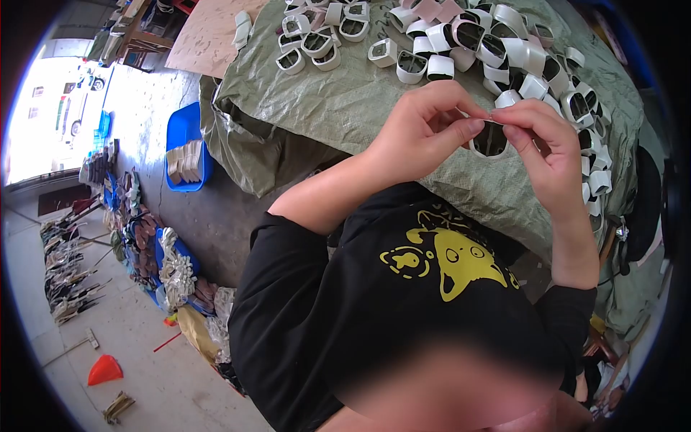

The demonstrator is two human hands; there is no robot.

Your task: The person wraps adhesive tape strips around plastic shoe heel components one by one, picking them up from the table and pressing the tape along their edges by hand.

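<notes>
One white-rimmed piece (pixel 489 140) | between left hand (pixel 430 128), right hand (pixel 545 144) | edge pinched

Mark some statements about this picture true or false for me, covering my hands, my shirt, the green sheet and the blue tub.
1. The left hand and right hand touch the same white-rimmed piece. True.
2. The blue tub sits on the green sheet. False: the tub stands on the floor, beside the sheet.
3. Other white pieces lie on the green sheet. True.
4. The shirt is plain white. False: it is black, with a yellow print.
5. The blue tub holds a stack of beige items. True.
</notes>
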